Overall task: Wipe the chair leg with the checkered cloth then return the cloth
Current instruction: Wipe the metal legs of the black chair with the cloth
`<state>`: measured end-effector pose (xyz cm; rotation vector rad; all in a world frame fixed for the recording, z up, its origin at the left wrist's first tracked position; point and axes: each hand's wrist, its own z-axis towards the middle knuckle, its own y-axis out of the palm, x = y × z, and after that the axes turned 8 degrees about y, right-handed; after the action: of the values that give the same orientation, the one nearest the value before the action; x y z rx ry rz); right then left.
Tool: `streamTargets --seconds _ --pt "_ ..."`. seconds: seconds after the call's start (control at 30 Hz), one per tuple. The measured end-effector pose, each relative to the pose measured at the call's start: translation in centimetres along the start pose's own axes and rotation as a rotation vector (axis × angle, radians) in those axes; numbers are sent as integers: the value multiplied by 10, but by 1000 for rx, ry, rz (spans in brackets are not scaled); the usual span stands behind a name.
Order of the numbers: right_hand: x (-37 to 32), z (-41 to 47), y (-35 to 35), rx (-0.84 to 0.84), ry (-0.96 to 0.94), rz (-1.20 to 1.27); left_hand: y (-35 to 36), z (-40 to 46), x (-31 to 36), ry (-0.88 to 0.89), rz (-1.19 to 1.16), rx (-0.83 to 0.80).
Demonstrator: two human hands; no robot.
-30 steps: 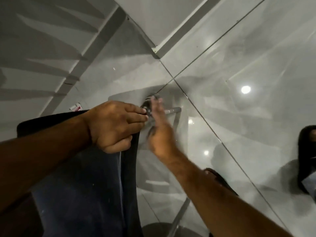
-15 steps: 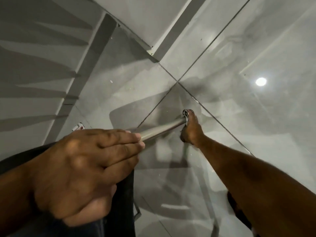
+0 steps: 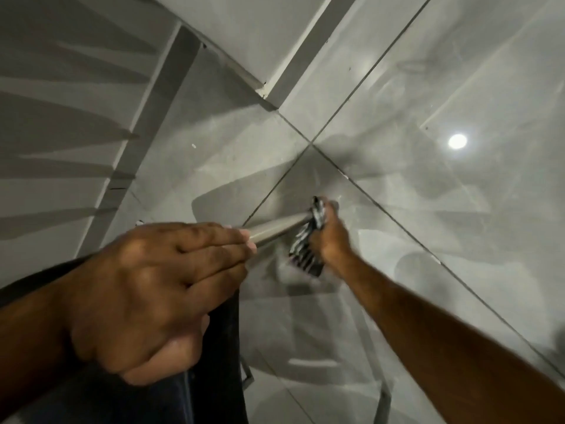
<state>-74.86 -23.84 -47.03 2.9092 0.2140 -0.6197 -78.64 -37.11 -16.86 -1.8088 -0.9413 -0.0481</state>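
A shiny metal chair leg (image 3: 276,228) runs from the dark chair seat (image 3: 214,362) out to the right, down toward the grey floor. My left hand (image 3: 159,295) rests on the seat's edge and covers the leg's upper end. My right hand (image 3: 331,237) is closed on the black-and-white checkered cloth (image 3: 308,243), which is wrapped round the leg's lower end, with a loose flap hanging below. The leg's foot is hidden behind the cloth and hand.
Glossy grey floor tiles (image 3: 428,270) with dark grout lines fill the right side, reflecting a ceiling light (image 3: 457,141). A white wall and skirting corner (image 3: 266,90) stands at the upper middle. Further chair metalwork (image 3: 383,402) shows at the bottom.
My right hand slid with the cloth from near the seat down to the leg's lower end. More of the cloth now shows. My left hand stayed on the seat edge.
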Motion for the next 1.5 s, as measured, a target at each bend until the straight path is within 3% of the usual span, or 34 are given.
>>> streamTargets --seconds 0.17,0.3,0.5,0.7,0.87,1.03,1.27,1.33,1.4,1.5 --pt "1 43 -17 -74 59 -6 6 -2 -1 -23 41 31" --pt "-18 -53 8 6 -85 -9 -8 8 0 39 92 28" --pt "-44 -185 17 -207 -358 -65 -15 8 7 31 238 -51" --pt "2 -228 -38 -304 -367 -497 9 -17 56 -390 350 83" --pt "98 -262 -86 -314 -201 -593 99 -47 171 -468 301 55" --pt "207 -302 -121 -369 -11 -661 167 -68 258 -249 331 -174" --pt "288 -344 -116 -244 196 -683 152 -52 245 122 321 -248" --pt "284 -355 -98 -195 128 -584 149 -48 242 157 303 -265" --pt "272 -367 -73 -107 -60 -491 147 -48 243 156 282 -289" --pt "257 -380 -41 -110 -277 -436 149 -46 242 148 250 -261"
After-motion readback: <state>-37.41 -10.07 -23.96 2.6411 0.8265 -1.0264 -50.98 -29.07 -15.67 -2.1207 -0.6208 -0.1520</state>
